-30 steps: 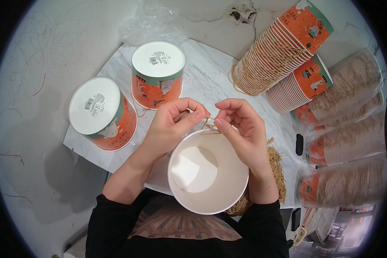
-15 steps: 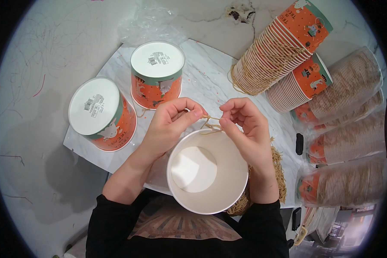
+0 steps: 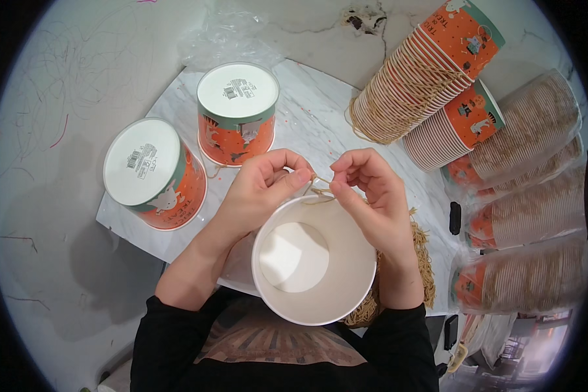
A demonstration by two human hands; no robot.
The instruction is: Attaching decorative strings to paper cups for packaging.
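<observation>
A white-lined paper bucket rests tilted against me, its mouth facing up. At its far rim, a thin tan twine runs between my two hands. My left hand pinches one part of it between thumb and forefinger. With thumb and fingertips, my right hand grips the other part. A small loop of the twine hangs over the rim and into the bucket. Beside my right forearm lies a bundle of tan twine, partly covered by the arm and the bucket.
Two orange printed buckets stand upside down at the left, a near one and a far one. A tall nested bucket stack and a shorter one lean at the far right. Beyond are plastic-wrapped stacks. Clear plastic lies behind.
My right fingertips have shifted slightly left, nearer my left hand, and the stretch of twine between them looks shorter. The bucket has barely moved.
</observation>
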